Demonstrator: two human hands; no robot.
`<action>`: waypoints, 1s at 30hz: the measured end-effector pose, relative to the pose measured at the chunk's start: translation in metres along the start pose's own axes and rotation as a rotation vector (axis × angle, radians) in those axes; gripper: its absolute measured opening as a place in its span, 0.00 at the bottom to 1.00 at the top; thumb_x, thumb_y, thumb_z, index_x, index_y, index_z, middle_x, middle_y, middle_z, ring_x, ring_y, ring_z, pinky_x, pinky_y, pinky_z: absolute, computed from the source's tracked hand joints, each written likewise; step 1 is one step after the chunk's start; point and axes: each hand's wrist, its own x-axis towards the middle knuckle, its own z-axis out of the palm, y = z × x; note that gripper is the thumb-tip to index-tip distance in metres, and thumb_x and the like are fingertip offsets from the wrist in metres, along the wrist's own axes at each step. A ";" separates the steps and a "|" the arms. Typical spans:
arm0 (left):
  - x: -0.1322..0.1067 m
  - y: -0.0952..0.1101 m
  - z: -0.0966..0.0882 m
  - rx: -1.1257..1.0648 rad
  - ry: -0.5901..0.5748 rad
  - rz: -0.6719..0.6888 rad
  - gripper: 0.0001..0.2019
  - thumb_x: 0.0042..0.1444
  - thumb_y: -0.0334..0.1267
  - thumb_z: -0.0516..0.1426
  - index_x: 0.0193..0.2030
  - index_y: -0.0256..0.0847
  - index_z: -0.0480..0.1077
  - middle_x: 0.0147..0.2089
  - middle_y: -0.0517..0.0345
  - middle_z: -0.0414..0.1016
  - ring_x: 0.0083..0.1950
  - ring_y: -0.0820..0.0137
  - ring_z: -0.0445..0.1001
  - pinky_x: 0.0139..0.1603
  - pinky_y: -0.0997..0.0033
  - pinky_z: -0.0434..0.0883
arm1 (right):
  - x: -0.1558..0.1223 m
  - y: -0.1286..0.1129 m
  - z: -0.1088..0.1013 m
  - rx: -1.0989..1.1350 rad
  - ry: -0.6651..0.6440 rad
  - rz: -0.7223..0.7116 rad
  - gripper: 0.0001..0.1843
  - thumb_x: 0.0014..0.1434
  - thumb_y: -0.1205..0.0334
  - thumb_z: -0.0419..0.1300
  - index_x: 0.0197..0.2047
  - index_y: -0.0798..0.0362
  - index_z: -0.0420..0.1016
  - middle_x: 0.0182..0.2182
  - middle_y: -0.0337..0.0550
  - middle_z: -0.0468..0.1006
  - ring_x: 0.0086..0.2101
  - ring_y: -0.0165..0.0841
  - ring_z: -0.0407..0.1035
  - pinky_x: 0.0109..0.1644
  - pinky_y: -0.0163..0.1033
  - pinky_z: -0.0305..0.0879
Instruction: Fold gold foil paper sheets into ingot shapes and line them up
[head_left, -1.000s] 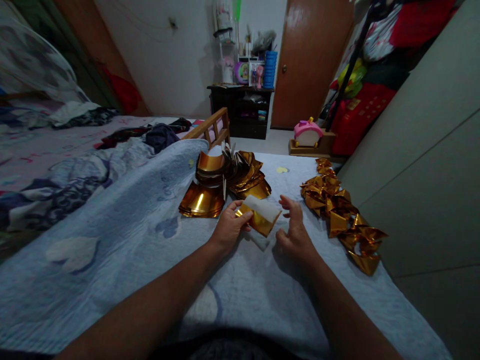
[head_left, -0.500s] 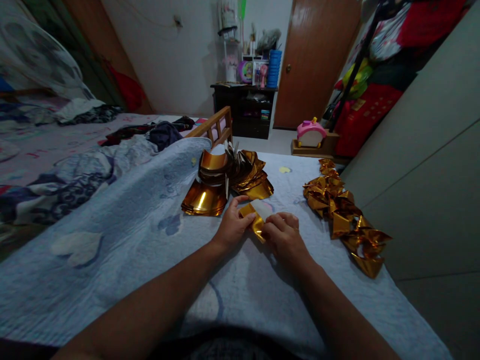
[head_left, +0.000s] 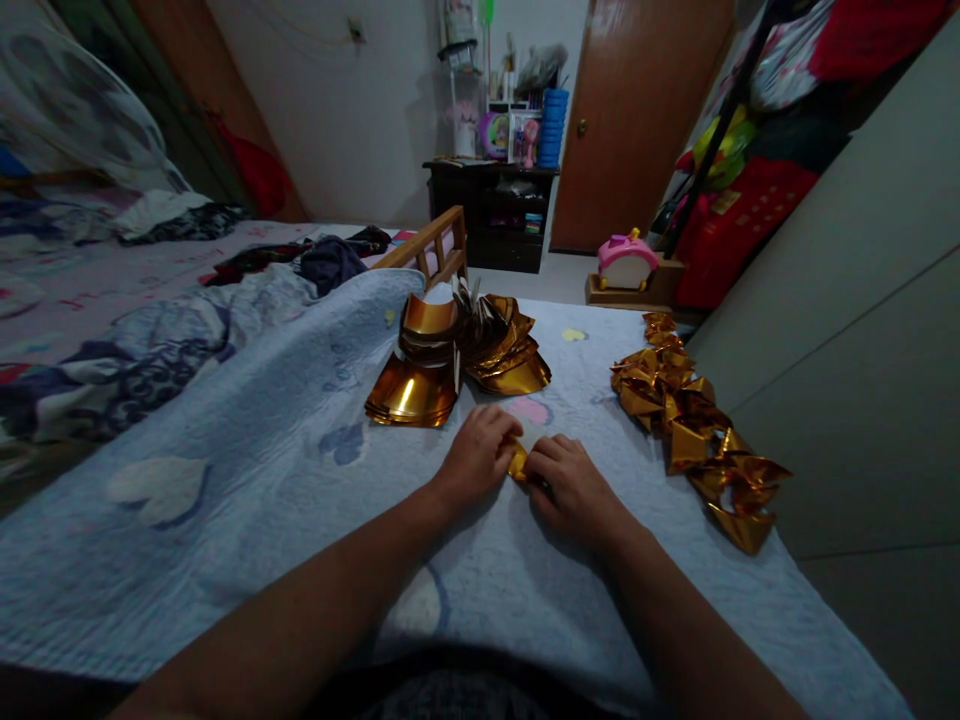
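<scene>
Gold foil paper (head_left: pixel 517 465), a small piece, low over the blue quilt (head_left: pixel 517 590), caught between both hands with only a narrow bit in sight. Left hand (head_left: pixel 480 452) curled over its 9 o'clock end, fingers pinching; right hand (head_left: pixel 566 478) curled over its 3 o'clock end, gripping likewise. Clock read from this piece, 12 pointing away from the body.

At 11 o'clock, near the left hand: a pile of curved gold sheets (head_left: pixel 412 390), a strip of quilt between. At 12, against that pile: a fanned gold stack (head_left: pixel 514 372), with a pink print (head_left: pixel 529 409) between stack and fingers.

From 2 round to 4 o'clock, well apart from the right hand: a row of folded gold pieces (head_left: pixel 679 425), strung along the quilt's right edge, the nearest ones just beside it. Past that edge, a pale panel (head_left: pixel 862 360). Between right hand and row, a broad band of quilt.

Far edge at 12 to 1 o'clock, then floor (head_left: pixel 570 285) and a pink toy (head_left: pixel 628 262). Wooden rail (head_left: pixel 431 248) at 11, behind the pile. Quilt sloping upward at 10. Widest stretch of cloth at 7 to 9, beside the left forearm (head_left: pixel 322 590); dark clothing (head_left: pixel 450 690) close at 6.
</scene>
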 end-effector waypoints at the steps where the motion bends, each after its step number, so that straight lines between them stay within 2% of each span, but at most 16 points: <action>1: -0.001 0.000 -0.001 -0.040 -0.064 0.028 0.09 0.52 0.24 0.55 0.38 0.40 0.71 0.42 0.54 0.72 0.48 0.62 0.70 0.52 0.61 0.69 | 0.000 0.001 0.000 0.018 0.002 -0.001 0.07 0.60 0.72 0.58 0.39 0.53 0.76 0.37 0.45 0.75 0.42 0.38 0.64 0.47 0.43 0.56; 3: -0.002 0.000 -0.003 -0.118 -0.174 0.069 0.09 0.51 0.23 0.53 0.34 0.40 0.70 0.37 0.56 0.71 0.44 0.65 0.70 0.49 0.65 0.69 | -0.001 0.003 0.000 0.058 0.018 0.000 0.08 0.59 0.72 0.59 0.39 0.53 0.77 0.38 0.45 0.75 0.42 0.38 0.64 0.48 0.43 0.56; 5: -0.002 -0.001 -0.007 -0.161 -0.247 0.091 0.10 0.49 0.22 0.53 0.33 0.39 0.71 0.37 0.57 0.71 0.43 0.67 0.70 0.48 0.67 0.68 | -0.001 0.005 0.001 0.103 0.045 0.012 0.08 0.59 0.73 0.60 0.39 0.53 0.78 0.38 0.44 0.76 0.42 0.38 0.65 0.48 0.42 0.57; 8: -0.001 -0.003 -0.014 -0.186 -0.338 0.127 0.13 0.45 0.22 0.57 0.37 0.39 0.72 0.40 0.56 0.71 0.45 0.66 0.70 0.49 0.67 0.68 | 0.000 0.008 0.001 0.150 0.073 0.051 0.07 0.61 0.72 0.60 0.37 0.53 0.79 0.36 0.44 0.76 0.41 0.37 0.66 0.47 0.42 0.57; 11: 0.000 -0.004 -0.019 -0.198 -0.370 0.133 0.10 0.48 0.28 0.62 0.39 0.40 0.73 0.44 0.56 0.71 0.48 0.64 0.70 0.51 0.66 0.68 | 0.001 0.010 0.002 0.183 0.074 0.100 0.08 0.62 0.71 0.60 0.36 0.52 0.80 0.36 0.44 0.75 0.40 0.36 0.67 0.46 0.42 0.58; 15: 0.000 -0.001 -0.019 -0.206 -0.363 0.093 0.01 0.56 0.32 0.61 0.34 0.40 0.73 0.43 0.55 0.71 0.48 0.65 0.70 0.49 0.67 0.69 | 0.004 0.013 0.004 0.204 0.079 0.183 0.06 0.62 0.68 0.61 0.33 0.53 0.78 0.35 0.45 0.75 0.40 0.37 0.67 0.46 0.42 0.59; 20: 0.000 0.001 -0.016 -0.200 -0.335 0.080 0.06 0.60 0.32 0.58 0.32 0.39 0.73 0.41 0.55 0.72 0.46 0.67 0.71 0.48 0.68 0.68 | 0.004 0.017 0.006 0.208 0.096 0.213 0.07 0.61 0.69 0.60 0.32 0.53 0.76 0.35 0.44 0.74 0.40 0.36 0.66 0.46 0.41 0.59; 30: -0.002 0.004 -0.011 -0.034 -0.251 0.035 0.06 0.60 0.35 0.59 0.32 0.39 0.72 0.41 0.54 0.70 0.48 0.63 0.69 0.51 0.63 0.67 | 0.007 0.013 0.006 0.091 0.084 0.310 0.09 0.62 0.67 0.60 0.29 0.54 0.76 0.36 0.46 0.73 0.39 0.37 0.65 0.46 0.41 0.58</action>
